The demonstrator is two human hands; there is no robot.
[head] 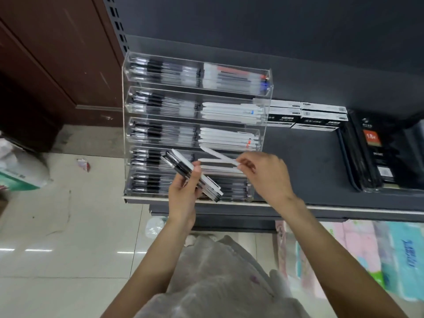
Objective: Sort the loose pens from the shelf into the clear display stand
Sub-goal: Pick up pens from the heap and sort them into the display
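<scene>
Nearest, pale cloth (220,278) bunched between 2 bare forearms; pastel packets (358,255) low right, a plastic-wrapped bundle (20,171) on the tiled floor (68,226) left. Above these, the dark shelf (321,180), its front edge under both wrists. Left hand (183,191) curled round a bundle of pens (195,177), black and white, held tilted in front of the clear display stand (197,125) and hiding part of its lowest tier; exact count not readable. Right hand (266,173) pinching 1 white pen (218,154) by its near end, fingers bent, pen slanting over the 4th tier's right compartment. Stand: 5 stepped tiers, each split in 2, dark-grip pens left, mostly white right. Farther right, 4 flat boxes (307,115), then black notebooks (376,152). Behind, dark back panel (275,31), brown door (52,53).
</scene>
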